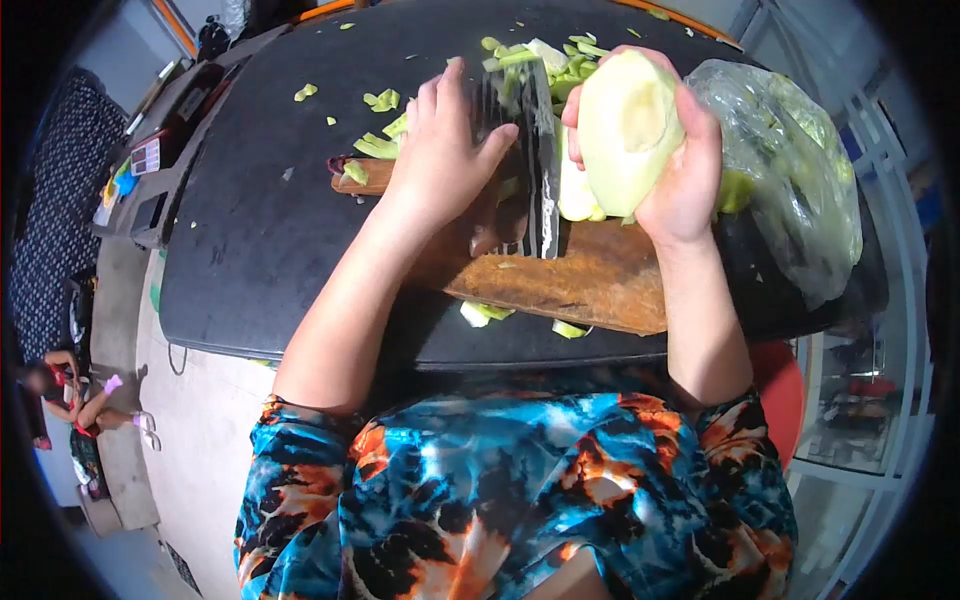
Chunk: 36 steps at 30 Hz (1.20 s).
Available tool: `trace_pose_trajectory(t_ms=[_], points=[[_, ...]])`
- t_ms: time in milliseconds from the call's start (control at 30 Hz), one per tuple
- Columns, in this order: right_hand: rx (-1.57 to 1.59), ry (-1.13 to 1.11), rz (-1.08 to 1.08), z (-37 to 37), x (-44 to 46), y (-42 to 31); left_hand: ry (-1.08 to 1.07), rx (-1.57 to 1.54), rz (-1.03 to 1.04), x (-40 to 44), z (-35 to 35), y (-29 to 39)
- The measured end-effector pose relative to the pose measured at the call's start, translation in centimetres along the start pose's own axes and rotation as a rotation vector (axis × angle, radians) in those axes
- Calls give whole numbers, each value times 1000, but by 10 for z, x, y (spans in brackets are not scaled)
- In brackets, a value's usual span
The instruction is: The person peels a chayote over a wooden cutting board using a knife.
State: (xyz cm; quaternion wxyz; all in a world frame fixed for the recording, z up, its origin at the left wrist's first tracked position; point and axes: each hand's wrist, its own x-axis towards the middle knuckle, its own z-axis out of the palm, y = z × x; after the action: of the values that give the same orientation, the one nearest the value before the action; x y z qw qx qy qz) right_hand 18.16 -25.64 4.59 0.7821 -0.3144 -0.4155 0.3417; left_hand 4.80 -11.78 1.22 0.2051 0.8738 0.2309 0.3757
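Observation:
My right hand [690,165] is wrapped around a peeled pale-green fruit or vegetable [628,140], held up above the wooden cutting board [570,275]. An oval cut patch shows on its upper face. To the left, my left hand [440,140] has its fingers stretched and its thumb apart. Just beside the thumb is a wide, shiny cleaver blade [540,170] over the board; I cannot make out its handle. Behind the blade lies a heap of light-green cut pieces [570,65]. Another pale piece [577,190] is partly hidden between blade and held fruit.
A clear plastic bag [790,190] with green produce sits on the right of the black table [270,220]. Green scraps [382,100] are scattered near the board. A red chair [778,395] stands at the front right. Another person [80,395] is seated far left.

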Motion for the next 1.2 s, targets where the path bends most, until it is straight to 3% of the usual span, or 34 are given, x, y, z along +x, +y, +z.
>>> trace_pose_trajectory(t_ms=[33, 200, 300, 367, 433, 533, 600, 667, 700, 800, 833, 900, 967, 1133, 1200], points=[[-77, -8, -27, 3, -2, 0, 78, 79, 73, 0, 0, -1], [-428, -47, -118, 3, -10, -2, 103, -370, 394, -1, -19, 27], [-528, -14, -208, 6, -11, 5, -36, -809, 240, -14, -13, 47], [-545, 71, -230, 15, -16, 8, -13, -643, 281, -15, -5, 48], [-688, -45, -295, 17, -11, 17, 48, -633, 175, -18, 2, 48], [-717, -8, -258, 17, 3, 28, -18, -839, -59, -11, -7, 41], [-559, -9, -231, 13, 25, 33, 211, -986, -160, 0, -19, 27], [-767, -58, -176, 10, 43, 31, 317, -1079, -67, 14, -43, 6], [-914, -148, -189, 5, 55, 34, 490, -1129, -189, 19, -48, -2], [-1508, -375, 336, 35, 72, 30, 504, -1227, -242, 23, -60, -10], [-1700, -351, 357, 43, 70, 46, 487, -1227, -249, 25, -59, -14], [-2003, -563, 507, 62, 70, 68, 448, -1221, -267, 24, -55, -20], [-2061, -545, 427, 70, 62, 80, 395, -1127, -233, 24, -50, -20], [-1839, -545, 361, 50, 66, 75, 309, -1148, -629, 27, -40, -25], [-1585, -522, 526, 45, 67, 59, 147, -1084, -681, 28, -42, -28]])
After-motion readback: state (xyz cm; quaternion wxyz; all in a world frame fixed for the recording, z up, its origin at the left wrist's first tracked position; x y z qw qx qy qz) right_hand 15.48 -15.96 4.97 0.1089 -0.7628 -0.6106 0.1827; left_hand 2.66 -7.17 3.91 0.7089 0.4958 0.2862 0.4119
